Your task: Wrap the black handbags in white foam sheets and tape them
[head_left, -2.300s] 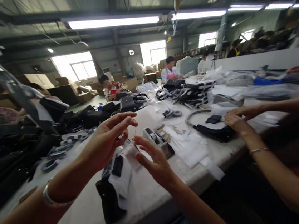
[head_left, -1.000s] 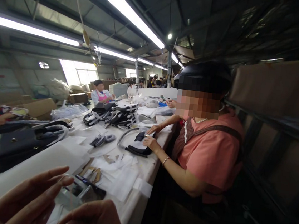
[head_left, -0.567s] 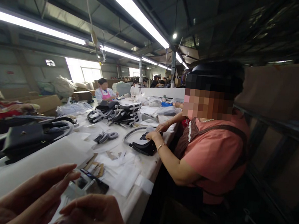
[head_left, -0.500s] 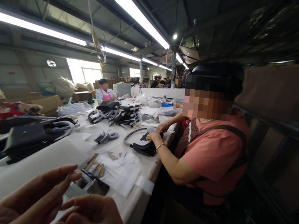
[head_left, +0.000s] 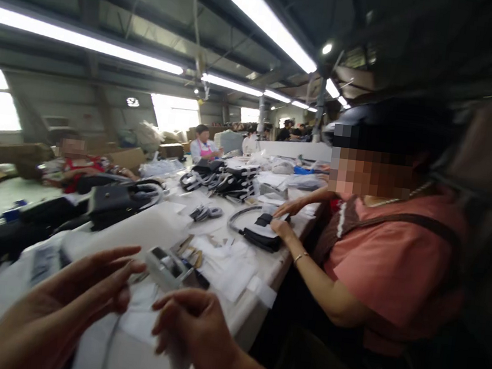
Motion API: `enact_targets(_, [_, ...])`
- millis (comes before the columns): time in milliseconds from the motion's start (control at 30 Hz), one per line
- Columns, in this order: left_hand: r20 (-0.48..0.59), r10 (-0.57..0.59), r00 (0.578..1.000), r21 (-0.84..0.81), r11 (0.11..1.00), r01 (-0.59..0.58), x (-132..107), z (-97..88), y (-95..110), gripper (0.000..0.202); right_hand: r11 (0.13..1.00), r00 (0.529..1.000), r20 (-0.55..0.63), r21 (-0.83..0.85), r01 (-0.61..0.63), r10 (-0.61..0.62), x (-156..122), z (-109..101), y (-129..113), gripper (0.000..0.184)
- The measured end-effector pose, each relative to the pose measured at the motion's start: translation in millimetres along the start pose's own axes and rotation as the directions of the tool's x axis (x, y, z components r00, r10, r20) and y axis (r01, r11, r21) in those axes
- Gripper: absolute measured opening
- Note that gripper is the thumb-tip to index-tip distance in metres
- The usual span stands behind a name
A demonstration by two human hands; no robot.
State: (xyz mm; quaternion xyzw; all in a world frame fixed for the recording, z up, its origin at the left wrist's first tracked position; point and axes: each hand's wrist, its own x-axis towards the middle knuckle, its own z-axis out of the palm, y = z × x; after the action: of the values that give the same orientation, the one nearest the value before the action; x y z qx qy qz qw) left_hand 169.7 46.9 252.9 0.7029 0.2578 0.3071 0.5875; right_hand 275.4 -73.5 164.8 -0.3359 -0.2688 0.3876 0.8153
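My left hand (head_left: 77,301) is low at the left, over the white worktable (head_left: 156,227). Its fingers stretch forward and lie close together, thumb against forefinger as in a pinch. A thin grey cord (head_left: 109,338) hangs under it, blurred. My right hand (head_left: 197,333) is just to its right with curled fingers. A pale sheet (head_left: 176,366) shows beneath its fingers. Motion blur hides what either hand pinches.
A person in a salmon top (head_left: 396,267) sits at the right with both hands on a black bag part (head_left: 262,238). A small white box (head_left: 166,261) and paper scraps (head_left: 227,268) lie just past my hands. Further back are a black handbag (head_left: 115,202) and stacked straps (head_left: 228,182).
The view has swung left and down, so my hands sit higher in the picture. They stay close together, and the right fingers have curled more. The neighbour keeps both hands on the black part.
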Motion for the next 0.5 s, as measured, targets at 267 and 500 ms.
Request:
enact_targets(267, [0.131, 0.056, 0.990, 0.110, 0.991, -0.071, -32, -74.6, 14, 0.043, 0.935, 0.984, 0.119, -0.347, -0.081, 0.129, 3, -1, 11, 0.031])
enact_targets(500, [-0.211, 0.002, 0.978, 0.258, 0.965, 0.054, -47, -146.8, -33, 0.038, 0.726, 0.959, 0.212, -0.687, 0.009, 0.189, 22, -1, 57, 0.028])
